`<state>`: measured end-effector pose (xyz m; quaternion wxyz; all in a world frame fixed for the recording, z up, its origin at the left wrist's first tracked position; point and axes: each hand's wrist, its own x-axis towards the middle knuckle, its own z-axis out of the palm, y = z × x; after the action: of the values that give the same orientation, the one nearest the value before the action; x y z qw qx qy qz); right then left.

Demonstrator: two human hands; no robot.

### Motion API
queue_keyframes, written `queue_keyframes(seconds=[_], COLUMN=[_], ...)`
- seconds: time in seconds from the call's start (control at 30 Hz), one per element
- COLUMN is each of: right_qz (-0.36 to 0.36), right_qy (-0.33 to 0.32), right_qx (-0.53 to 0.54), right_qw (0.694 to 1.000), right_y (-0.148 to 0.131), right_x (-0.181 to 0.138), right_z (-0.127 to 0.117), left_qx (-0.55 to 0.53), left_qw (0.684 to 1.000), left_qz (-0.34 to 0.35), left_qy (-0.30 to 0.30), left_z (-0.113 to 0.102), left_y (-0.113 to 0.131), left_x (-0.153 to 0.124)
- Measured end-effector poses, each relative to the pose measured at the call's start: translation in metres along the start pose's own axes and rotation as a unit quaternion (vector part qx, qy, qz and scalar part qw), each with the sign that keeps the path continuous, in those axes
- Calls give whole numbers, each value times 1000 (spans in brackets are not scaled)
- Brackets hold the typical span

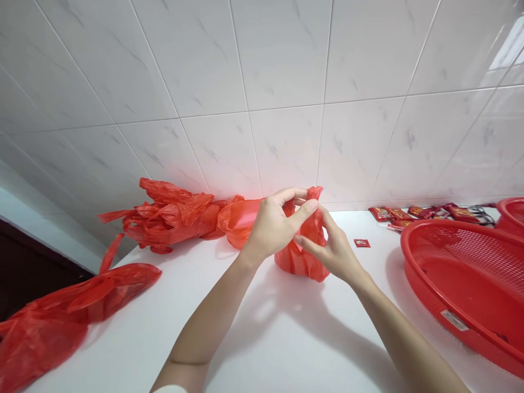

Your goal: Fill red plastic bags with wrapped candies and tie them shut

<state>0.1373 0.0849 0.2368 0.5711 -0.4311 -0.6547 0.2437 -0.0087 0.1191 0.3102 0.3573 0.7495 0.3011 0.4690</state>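
Observation:
A red plastic bag [301, 261] stands on the white table between my hands, its top gathered upward. My left hand [276, 221] pinches the bag near its upper edge, thumb and fingers closed round the thin plastic. On the other side, my right hand [333, 245] grips the bag's right side, with its fingers partly hidden behind the plastic. What the bag contains cannot be made out. Just left of it, another red bag [237, 221] lies with its mouth open, partly behind my left hand.
Bunched red bags [172, 218] lie against the tiled wall, and another red bag [90, 300] rests at the left edge. To the right are a red plastic basket [462, 284], several small red packets [413, 213] and a single packet [362, 243].

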Motion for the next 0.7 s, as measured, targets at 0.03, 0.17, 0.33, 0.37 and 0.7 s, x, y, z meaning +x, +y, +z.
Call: queue_keyframes(seconds=[0.03,0.17,0.33,0.37,0.7], right_qz=[16,123,191,187,225], right_qy=[12,70,89,70,-298], right_qx=[2,60,94,80,49], right_qw=[1000,988,973,977,926], right_y=[5,27,36,35,49], right_x=[2,14,21,21,14], right_z=[-2,-17,-46,-51,-86], left_qx=[7,49,151,171,113], left_qw=[1000,998,984,979,981], left_qz=[-2,2,3,-4,-89], left_qy=[-3,30,95,108,128], left_z=[-1,-15,-44,-48,-45], left_y=[-1,-14,-40,-46,-128], left_x=[-1,-1,-8,-12,-64])
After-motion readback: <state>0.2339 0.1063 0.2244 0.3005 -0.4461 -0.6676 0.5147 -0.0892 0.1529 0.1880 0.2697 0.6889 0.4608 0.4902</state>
